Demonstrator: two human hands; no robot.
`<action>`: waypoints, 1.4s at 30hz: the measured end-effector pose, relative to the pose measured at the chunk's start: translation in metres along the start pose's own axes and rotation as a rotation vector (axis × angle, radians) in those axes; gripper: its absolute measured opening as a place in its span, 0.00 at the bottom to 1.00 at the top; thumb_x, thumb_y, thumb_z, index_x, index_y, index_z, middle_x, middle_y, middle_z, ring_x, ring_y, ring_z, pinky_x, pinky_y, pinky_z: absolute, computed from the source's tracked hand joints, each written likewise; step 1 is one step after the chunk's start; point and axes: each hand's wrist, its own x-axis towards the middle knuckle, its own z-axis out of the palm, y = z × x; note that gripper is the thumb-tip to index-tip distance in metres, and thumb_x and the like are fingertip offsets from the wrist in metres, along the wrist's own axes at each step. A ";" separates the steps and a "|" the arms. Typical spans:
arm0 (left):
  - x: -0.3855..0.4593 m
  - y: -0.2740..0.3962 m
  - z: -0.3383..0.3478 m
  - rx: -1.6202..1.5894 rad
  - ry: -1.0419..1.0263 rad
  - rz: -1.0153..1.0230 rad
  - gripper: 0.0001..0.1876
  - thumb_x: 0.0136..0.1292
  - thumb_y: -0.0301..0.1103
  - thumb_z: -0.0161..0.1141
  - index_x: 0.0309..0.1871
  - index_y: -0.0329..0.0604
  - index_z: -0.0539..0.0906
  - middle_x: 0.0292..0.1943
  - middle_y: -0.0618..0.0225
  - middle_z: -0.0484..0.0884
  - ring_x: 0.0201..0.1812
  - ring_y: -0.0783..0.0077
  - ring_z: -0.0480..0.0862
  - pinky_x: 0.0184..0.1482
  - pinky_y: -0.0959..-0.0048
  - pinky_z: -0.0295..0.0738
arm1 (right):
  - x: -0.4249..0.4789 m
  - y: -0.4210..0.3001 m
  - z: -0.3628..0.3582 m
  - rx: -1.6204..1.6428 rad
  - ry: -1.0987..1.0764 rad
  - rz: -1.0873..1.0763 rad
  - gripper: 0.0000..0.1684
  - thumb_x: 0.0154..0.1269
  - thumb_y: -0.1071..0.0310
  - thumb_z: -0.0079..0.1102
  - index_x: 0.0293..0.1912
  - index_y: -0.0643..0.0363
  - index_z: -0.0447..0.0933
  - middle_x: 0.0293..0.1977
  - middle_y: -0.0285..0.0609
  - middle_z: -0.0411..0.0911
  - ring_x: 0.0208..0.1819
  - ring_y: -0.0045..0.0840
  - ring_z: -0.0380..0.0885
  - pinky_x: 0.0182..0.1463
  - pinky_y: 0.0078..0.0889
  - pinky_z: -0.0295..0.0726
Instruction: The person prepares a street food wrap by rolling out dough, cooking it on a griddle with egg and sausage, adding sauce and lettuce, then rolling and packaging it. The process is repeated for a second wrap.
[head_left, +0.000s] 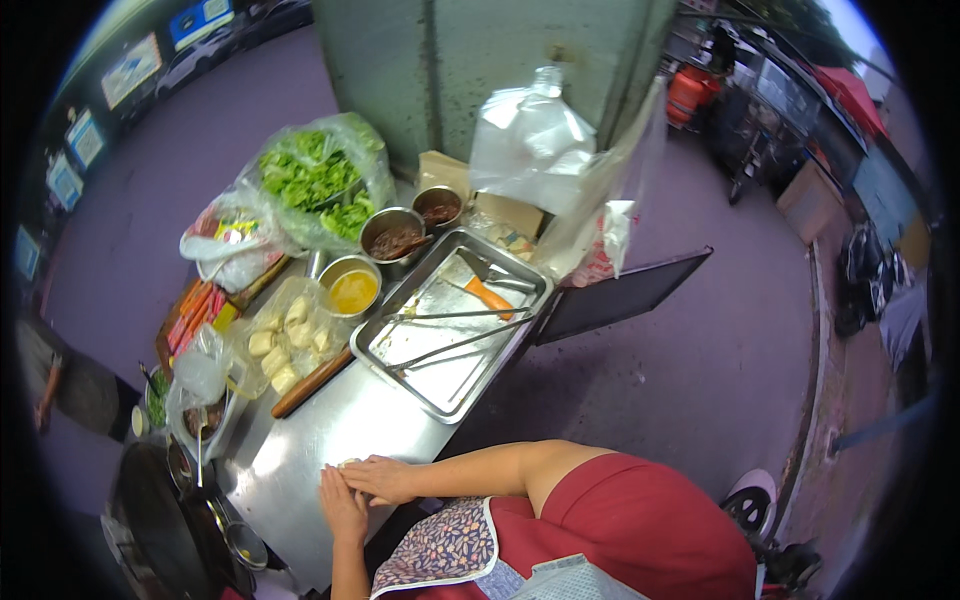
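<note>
On the metal worktop (285, 465) my left hand (342, 501) and my right hand (381, 480) lie close together, their fingers meeting over a small pale piece of dough (348, 463). Most of the dough is covered by the fingers. A wooden rolling pin (311, 384) rests further up the worktop, beside a clear plastic bag holding several pale dough pieces (279, 367). To the right of the pin, a metal tray (448, 411) holds long metal tongs (457, 341) and a scraper with an orange handle (487, 296).
A metal pot of yellow liquid (352, 291), two pots of dark sauce (394, 240) and a bag of lettuce (311, 172) stand behind. At left are packaged sausages (196, 319), a container of dark food (204, 420) and a large black pan (154, 525).
</note>
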 end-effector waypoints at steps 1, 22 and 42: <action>-0.008 0.000 0.004 -0.030 -0.004 0.015 0.48 0.64 0.34 0.70 0.81 0.28 0.53 0.82 0.35 0.52 0.81 0.33 0.55 0.82 0.43 0.49 | -0.004 -0.005 0.006 -0.030 -0.014 -0.067 0.55 0.61 0.52 0.74 0.78 0.65 0.57 0.81 0.55 0.54 0.81 0.42 0.57 0.77 0.44 0.65; -0.010 0.014 0.006 -1.222 0.194 -0.877 0.33 0.85 0.49 0.43 0.81 0.34 0.61 0.78 0.49 0.68 0.78 0.57 0.69 0.78 0.65 0.62 | 0.009 -0.008 -0.010 -0.099 -0.182 0.000 0.56 0.66 0.44 0.67 0.84 0.48 0.51 0.85 0.38 0.47 0.86 0.35 0.44 0.80 0.48 0.57; 0.048 -0.005 -0.070 -1.644 -0.002 -0.825 0.33 0.87 0.53 0.32 0.77 0.32 0.66 0.68 0.47 0.79 0.68 0.58 0.80 0.72 0.61 0.73 | 0.211 0.144 -0.140 -0.165 0.367 0.533 0.28 0.62 0.67 0.71 0.63 0.54 0.81 0.64 0.52 0.78 0.66 0.46 0.74 0.70 0.46 0.75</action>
